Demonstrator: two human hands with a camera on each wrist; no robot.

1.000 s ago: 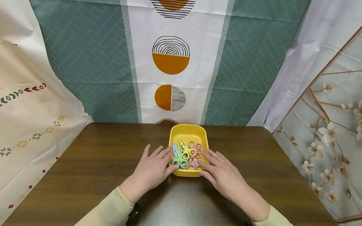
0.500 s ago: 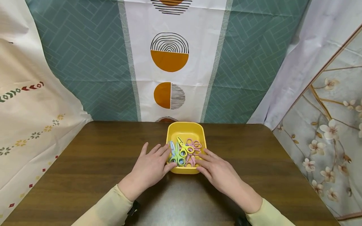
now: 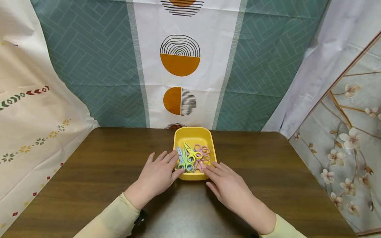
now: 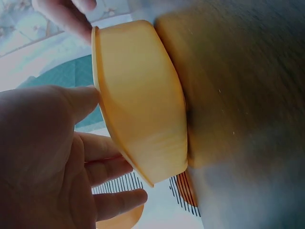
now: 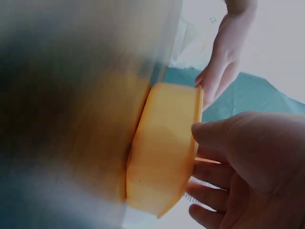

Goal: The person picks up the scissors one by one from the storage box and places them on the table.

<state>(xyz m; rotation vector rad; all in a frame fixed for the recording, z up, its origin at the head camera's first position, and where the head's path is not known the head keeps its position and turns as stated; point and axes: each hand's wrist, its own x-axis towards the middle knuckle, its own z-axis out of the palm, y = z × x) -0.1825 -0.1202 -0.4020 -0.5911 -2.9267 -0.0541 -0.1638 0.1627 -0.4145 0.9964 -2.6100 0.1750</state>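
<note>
A yellow plastic tub [image 3: 191, 177] stands at the far side of the table, with several small scissors inside. Blue and green scissors [image 3: 186, 162] lie at its left, yellow scissors [image 3: 193, 153] in the middle and pink scissors [image 3: 202, 152] at the right. My left hand [image 3: 157, 173] rests at the tub's near left corner, thumb at the near rim and fingers spread along the left side. At the near right corner is my right hand [image 3: 230, 185], its fingertips over the rim. Both wrist views show a thumb at the rim and extended fingers beside the tub [image 4: 143, 95].
The dark brown wooden table [image 3: 119, 145] has its back edge just behind the tub. A patterned teal and white curtain [image 3: 104, 66] hangs behind it. Cream cloth [image 3: 35, 132] covers the left side, and flowered cloth [image 3: 342, 155] the right.
The tub has shifted slightly left and a little farther back in the head view. My right hand has moved left with it, and its thumb sits lower, off the near rim's front.
</note>
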